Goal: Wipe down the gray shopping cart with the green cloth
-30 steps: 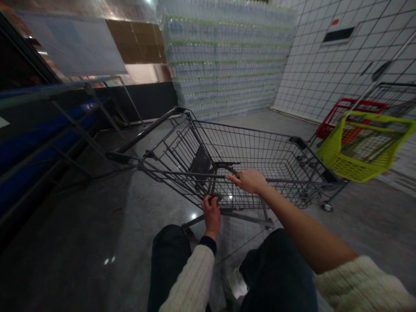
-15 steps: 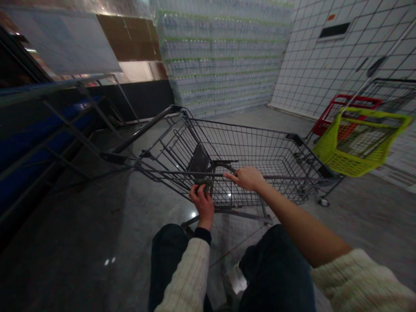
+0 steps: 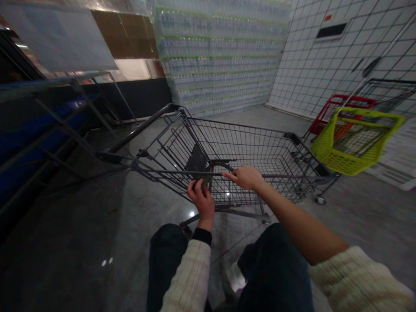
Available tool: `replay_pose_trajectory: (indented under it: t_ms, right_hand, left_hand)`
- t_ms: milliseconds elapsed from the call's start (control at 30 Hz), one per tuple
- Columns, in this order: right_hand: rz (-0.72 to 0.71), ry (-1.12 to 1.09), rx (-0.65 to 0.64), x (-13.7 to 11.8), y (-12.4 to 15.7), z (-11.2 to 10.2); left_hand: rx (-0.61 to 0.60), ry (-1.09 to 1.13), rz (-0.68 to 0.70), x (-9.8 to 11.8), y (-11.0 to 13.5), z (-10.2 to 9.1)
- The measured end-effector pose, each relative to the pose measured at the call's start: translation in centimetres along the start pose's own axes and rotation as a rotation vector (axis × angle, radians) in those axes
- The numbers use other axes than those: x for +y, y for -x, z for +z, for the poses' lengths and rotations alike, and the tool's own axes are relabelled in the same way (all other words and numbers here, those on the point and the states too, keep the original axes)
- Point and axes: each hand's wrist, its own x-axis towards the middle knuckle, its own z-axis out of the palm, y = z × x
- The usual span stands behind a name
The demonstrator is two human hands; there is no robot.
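Cart: the grey wire shopping cart (image 3: 253, 151) stands on its wheels on the floor (image 3: 81, 225), side-on and right in front of the crouching person. Its push bar (image 3: 143, 125) points away to the left.
Left hand: the left hand (image 3: 202, 200) reaches up from below, its fingers curled tight round a dark piece on the near top rail, close to the folded seat flap (image 3: 197, 161).
Right hand: the right hand (image 3: 246, 177) lies on the same rail just to the right. Its fingers fold over the wire, with the forefinger laid straight along it. The hold looks lighter than the left's.
Basket of the cart: I see nothing lying in it, only mesh and floor showing through.
How far along: I'd judge both holds are made and the cart is in hand. Nothing shows it loaded or shifted off its spot.
Near edges: the person's knees (image 3: 169, 251) sit just below the rail, and one wheel (image 3: 320, 200) shows at the right end.
Right side: a yellow-green basket (image 3: 328, 151) and a red basket (image 3: 320, 123) crowd near the cart's nose, against the tiled wall (image 3: 318, 56).
Left side: a slanting metal rack (image 3: 65, 130) stands near the push bar.
Open room: there is bare floor to the near left and ahead, towards the stacked bottle packs (image 3: 221, 56), which stand well apart.
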Motion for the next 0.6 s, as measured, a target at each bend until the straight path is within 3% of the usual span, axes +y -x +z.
replay_pose_trajectory:
  t_ms: [67, 133, 300, 367, 467, 600]
  right_hand:
    - [0.004, -0.001, -0.001, 0.0, 0.0, 0.0]
    - [0.003, -0.001, -0.005, -0.1, 0.1, 0.0]
    - [0.013, 0.024, -0.017, -0.1, 0.1, -0.1]
    - [0.011, 0.032, -0.022, -0.2, 0.1, -0.1]
    - [0.009, 0.039, -0.015, -0.1, 0.1, -0.2]
    - [0.024, 0.031, 0.009, -0.1, 0.1, -0.1]
  left_hand:
    - [0.002, -0.013, 0.049, 0.0, -0.3, 0.8]
    - [-0.062, -0.022, 0.074, -0.7, 1.1, 1.4]
    - [-0.414, -0.086, 0.024, -3.2, 7.6, 1.7]
    - [-0.512, -0.080, 0.001, -3.4, 9.0, 1.2]
    - [-0.392, -0.012, -0.015, -2.0, 7.8, 0.5]
    - [-0.113, 0.096, 0.004, 0.9, 3.0, 0.6]
